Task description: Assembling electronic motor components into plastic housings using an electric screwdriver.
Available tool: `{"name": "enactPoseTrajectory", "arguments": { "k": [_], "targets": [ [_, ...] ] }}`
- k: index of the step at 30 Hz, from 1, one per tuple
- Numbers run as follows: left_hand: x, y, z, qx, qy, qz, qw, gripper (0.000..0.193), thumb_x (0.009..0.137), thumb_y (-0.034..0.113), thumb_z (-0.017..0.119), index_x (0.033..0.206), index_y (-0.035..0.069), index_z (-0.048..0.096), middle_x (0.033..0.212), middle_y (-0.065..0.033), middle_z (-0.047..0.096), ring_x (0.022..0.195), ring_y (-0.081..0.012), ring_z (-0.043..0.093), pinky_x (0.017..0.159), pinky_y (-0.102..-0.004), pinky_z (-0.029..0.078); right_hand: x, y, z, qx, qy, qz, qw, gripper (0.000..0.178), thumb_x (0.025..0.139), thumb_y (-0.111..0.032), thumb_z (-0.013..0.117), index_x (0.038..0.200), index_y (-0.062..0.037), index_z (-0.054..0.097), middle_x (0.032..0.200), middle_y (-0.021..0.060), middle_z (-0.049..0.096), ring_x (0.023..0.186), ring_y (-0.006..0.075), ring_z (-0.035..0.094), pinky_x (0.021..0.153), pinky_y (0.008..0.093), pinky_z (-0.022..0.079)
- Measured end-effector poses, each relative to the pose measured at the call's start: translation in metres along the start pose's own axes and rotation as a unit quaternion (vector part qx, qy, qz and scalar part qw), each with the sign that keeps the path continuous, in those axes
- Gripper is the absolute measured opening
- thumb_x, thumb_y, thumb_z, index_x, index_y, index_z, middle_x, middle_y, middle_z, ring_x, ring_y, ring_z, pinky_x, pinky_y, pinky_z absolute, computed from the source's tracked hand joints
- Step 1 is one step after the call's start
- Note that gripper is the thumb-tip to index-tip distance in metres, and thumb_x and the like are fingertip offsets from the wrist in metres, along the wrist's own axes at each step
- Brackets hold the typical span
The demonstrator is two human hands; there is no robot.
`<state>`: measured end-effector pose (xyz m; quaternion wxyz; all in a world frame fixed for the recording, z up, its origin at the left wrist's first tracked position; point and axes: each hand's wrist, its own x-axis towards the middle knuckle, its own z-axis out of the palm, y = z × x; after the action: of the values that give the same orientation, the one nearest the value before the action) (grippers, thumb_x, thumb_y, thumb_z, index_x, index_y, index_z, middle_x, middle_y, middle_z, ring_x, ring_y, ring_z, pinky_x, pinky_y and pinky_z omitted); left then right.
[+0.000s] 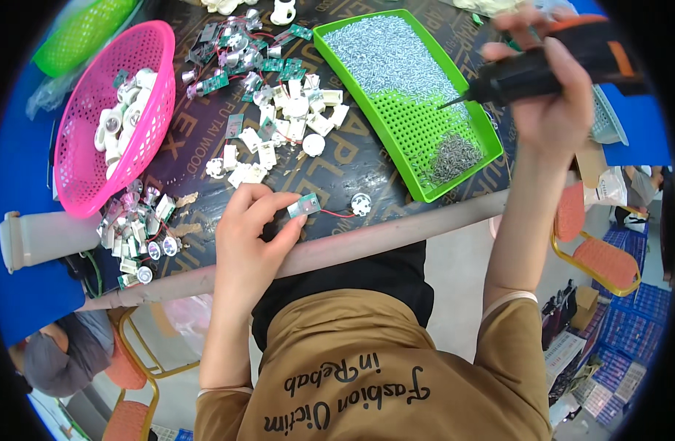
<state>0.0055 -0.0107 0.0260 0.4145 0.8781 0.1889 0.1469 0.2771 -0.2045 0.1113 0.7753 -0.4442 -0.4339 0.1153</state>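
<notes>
Between the thumb and forefinger of my left hand is a small circuit board with a white plastic part. A red wire links it to a round white LED piece lying on the table. My right hand is wrapped around a black and orange electric screwdriver. Its thin tip points left, over the green perforated tray. In that tray lie many silvery screws at the far end and a darker heap of screws at the near end.
White plastic housings and green circuit boards are piled at the table's middle. A pink basket of white parts stands left, with a loose pile of LED parts below it. A grey padded bar runs along the near edge.
</notes>
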Motion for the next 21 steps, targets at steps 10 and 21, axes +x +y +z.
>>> {"name": "enactPoseTrajectory", "arguments": {
  "k": [10, 21],
  "targets": [
    [-0.001, -0.003, 0.001, 0.013, 0.007, 0.015, 1.000, 0.025, 0.073, 0.005, 0.078, 0.097, 0.006, 0.071, 0.086, -0.0031, 0.055, 0.068, -0.0139, 0.052, 0.057, -0.0272, 0.042, -0.021, 0.048, 0.073, -0.049, 0.133, -0.001, 0.990, 0.087, 0.079, -0.075, 0.058, 0.118, 0.0015, 0.044, 0.085, 0.0090, 0.055, 0.060, 0.0162, 0.059, 0.049, 0.0274, 0.049],
    [0.000, -0.006, 0.001, 0.019, 0.007, 0.022, 1.000, 0.026, 0.072, 0.005, 0.078, 0.097, 0.006, 0.071, 0.085, -0.0028, 0.055, 0.068, -0.0136, 0.052, 0.057, -0.0269, 0.041, -0.029, 0.049, 0.074, -0.030, 0.095, 0.061, 0.993, 0.079, 0.084, -0.066, 0.063, 0.120, 0.0021, 0.045, 0.079, 0.0089, 0.056, 0.060, 0.0158, 0.056, 0.052, 0.0272, 0.046]
  ]
}}
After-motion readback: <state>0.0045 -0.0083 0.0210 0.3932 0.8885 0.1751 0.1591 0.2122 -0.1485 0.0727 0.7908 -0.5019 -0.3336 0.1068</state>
